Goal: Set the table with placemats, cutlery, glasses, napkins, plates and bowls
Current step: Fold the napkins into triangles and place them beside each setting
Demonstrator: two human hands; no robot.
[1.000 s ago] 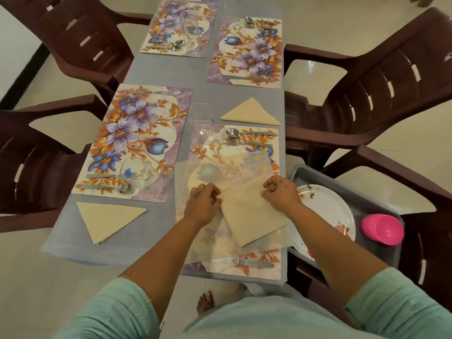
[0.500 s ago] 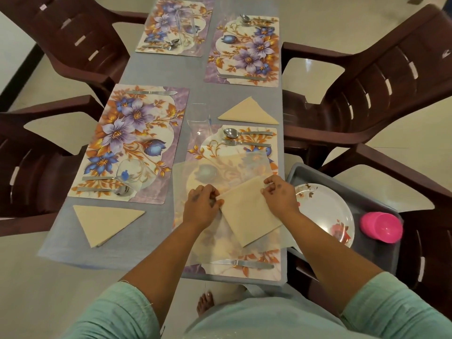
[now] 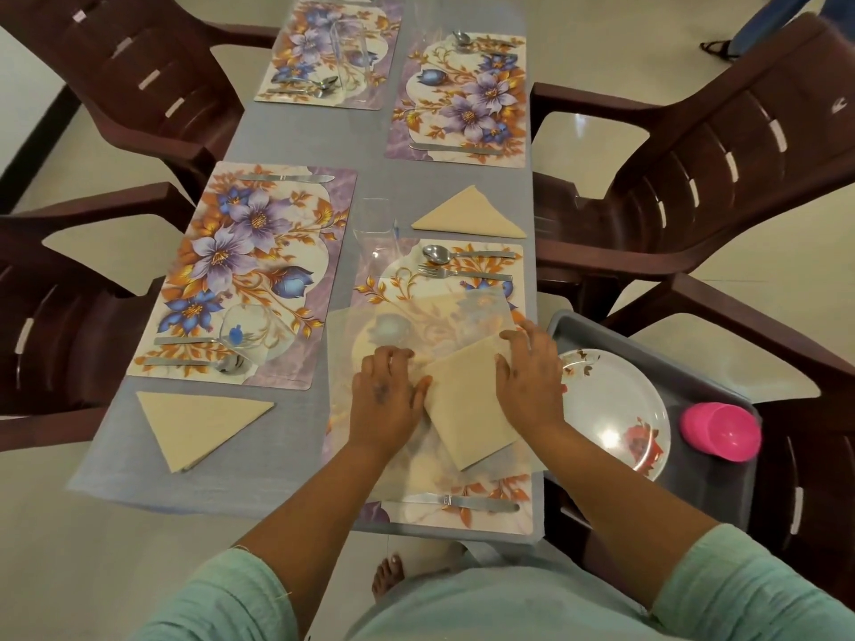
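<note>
From the head camera we look down on a long worktop covered in grey cloth, with four floral placemats laid out. Our left hand rests flat, fingers relaxed, on a translucent sheet that covers much of the near right placemat; its grip is released, holding nothing. Our right hand lies with straight fingers on the upper right edge of a beige napkin, which sits tilted on that sheet between both hands; this grip is released too, only pressing. Beyond the sheet, a spoon and fork lie on the same placemat, and a knife lies at its near edge. A folded triangular napkin sits just past that placemat, another near the left placemat. On the right, a grey tray carries a white plate and a pink bowl.
</note>
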